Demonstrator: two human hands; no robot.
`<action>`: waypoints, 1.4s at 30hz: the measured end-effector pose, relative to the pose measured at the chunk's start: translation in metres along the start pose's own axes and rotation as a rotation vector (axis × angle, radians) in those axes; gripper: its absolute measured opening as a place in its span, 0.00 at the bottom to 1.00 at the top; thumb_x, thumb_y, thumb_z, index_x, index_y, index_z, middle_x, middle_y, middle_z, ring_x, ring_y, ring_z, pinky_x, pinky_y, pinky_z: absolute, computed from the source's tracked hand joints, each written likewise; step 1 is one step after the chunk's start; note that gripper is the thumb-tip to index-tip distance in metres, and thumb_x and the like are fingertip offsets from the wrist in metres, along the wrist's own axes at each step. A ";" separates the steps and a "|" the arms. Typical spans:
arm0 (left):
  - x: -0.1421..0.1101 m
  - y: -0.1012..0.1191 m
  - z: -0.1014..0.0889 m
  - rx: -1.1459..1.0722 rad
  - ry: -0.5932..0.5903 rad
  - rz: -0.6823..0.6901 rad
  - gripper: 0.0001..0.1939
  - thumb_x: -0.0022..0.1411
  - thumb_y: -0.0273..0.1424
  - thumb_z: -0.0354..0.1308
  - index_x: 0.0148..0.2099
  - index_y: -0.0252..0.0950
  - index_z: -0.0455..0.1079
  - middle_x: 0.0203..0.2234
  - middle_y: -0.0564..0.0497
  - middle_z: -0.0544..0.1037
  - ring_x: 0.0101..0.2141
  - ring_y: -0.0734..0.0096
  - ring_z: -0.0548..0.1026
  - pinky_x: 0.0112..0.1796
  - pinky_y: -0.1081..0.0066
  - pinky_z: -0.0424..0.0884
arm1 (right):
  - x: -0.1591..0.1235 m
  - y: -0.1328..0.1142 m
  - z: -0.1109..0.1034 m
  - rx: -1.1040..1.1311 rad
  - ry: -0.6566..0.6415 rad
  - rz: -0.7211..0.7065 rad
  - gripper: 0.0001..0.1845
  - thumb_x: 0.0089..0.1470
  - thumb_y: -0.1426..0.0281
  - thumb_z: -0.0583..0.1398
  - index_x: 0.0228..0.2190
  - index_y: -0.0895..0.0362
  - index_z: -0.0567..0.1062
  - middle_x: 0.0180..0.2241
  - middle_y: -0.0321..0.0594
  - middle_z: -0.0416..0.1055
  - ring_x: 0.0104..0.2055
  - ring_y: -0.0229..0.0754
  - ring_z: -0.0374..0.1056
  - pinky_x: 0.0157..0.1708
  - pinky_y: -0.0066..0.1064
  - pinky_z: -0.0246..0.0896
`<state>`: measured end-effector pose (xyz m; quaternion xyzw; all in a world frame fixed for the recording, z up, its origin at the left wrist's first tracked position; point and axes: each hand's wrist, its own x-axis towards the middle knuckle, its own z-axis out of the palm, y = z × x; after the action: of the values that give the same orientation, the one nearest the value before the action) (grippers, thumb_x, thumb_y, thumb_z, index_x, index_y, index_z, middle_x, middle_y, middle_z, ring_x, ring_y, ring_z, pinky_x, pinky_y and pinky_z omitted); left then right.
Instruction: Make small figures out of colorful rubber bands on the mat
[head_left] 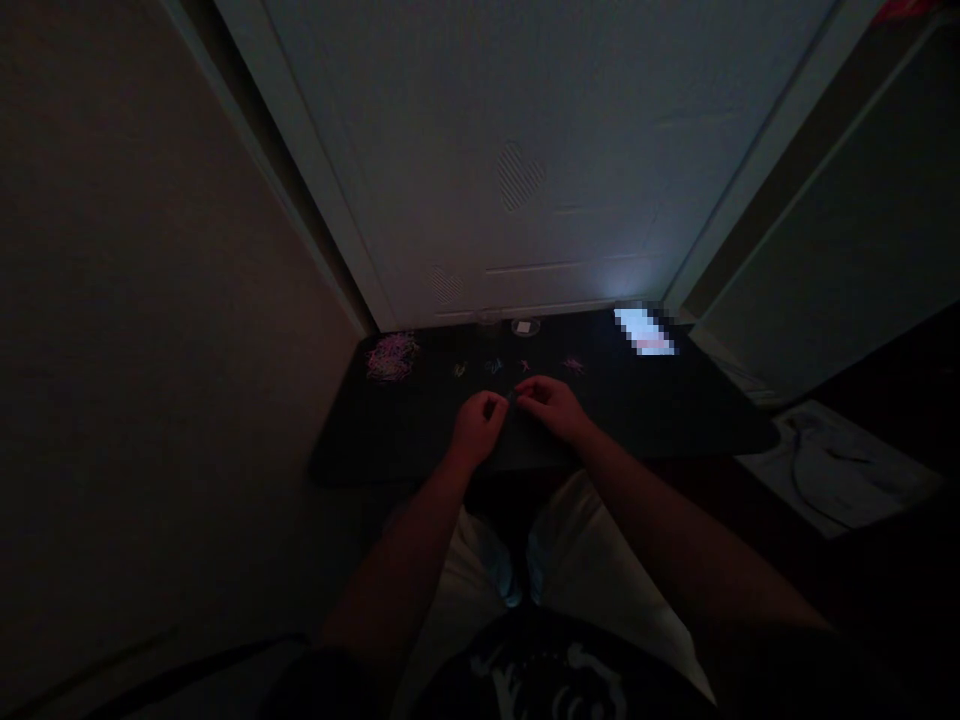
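Observation:
My left hand (480,425) is over the near part of a dark table (397,440), its thumb and fingers pinched together. Close to its right, my right hand (551,405) is pinched too, with the fingertips of both hands almost meeting. Something tiny and thin may be between them, but the dim light hides what it is. Just beyond the hands lie small heaps of thin bits: a yellowish heap (460,369), a bluish heap (493,366), a reddish heap (525,366) and a pinkish heap (573,365).
A larger pile of pink and purple thin bits (392,357) covers the table's far left. By the white panel (450,200) at the back are a clear container (489,318) and a round lid-like piece (524,327) with a white patch. A lit screen (645,332) glows at the far right.

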<state>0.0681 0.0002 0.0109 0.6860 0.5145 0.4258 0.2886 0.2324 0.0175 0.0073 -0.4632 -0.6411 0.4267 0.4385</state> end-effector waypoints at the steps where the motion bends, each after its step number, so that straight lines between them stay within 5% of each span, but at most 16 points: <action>1: -0.001 0.000 0.000 0.028 -0.012 0.007 0.09 0.58 0.33 0.51 0.31 0.34 0.68 0.27 0.51 0.74 0.29 0.74 0.70 0.33 0.74 0.65 | -0.001 0.001 0.002 -0.018 -0.004 -0.022 0.15 0.43 0.63 0.61 0.34 0.58 0.73 0.24 0.35 0.68 0.24 0.35 0.62 0.25 0.28 0.57; 26: -0.004 -0.001 0.003 0.195 -0.134 0.030 0.09 0.58 0.35 0.52 0.34 0.36 0.71 0.28 0.51 0.76 0.30 0.72 0.71 0.32 0.72 0.66 | -0.011 0.000 0.000 -0.143 0.010 -0.061 0.09 0.47 0.65 0.57 0.28 0.57 0.75 0.29 0.39 0.74 0.32 0.40 0.67 0.35 0.32 0.61; 32: -0.004 0.001 0.001 0.232 -0.173 0.046 0.09 0.58 0.34 0.52 0.34 0.36 0.71 0.28 0.51 0.76 0.30 0.72 0.71 0.31 0.72 0.65 | -0.010 0.002 0.000 -0.166 -0.058 -0.100 0.10 0.48 0.67 0.57 0.31 0.57 0.76 0.30 0.39 0.74 0.31 0.39 0.67 0.34 0.31 0.61; 42: -0.005 0.001 0.002 0.190 -0.156 0.029 0.09 0.57 0.35 0.52 0.33 0.36 0.71 0.28 0.51 0.76 0.29 0.72 0.71 0.31 0.72 0.65 | -0.011 -0.001 -0.001 -0.183 0.040 -0.029 0.11 0.48 0.65 0.56 0.30 0.58 0.75 0.27 0.39 0.73 0.27 0.37 0.66 0.28 0.29 0.59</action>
<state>0.0694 -0.0046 0.0091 0.7485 0.5187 0.3248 0.2555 0.2355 0.0072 0.0072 -0.5003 -0.6754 0.3505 0.4132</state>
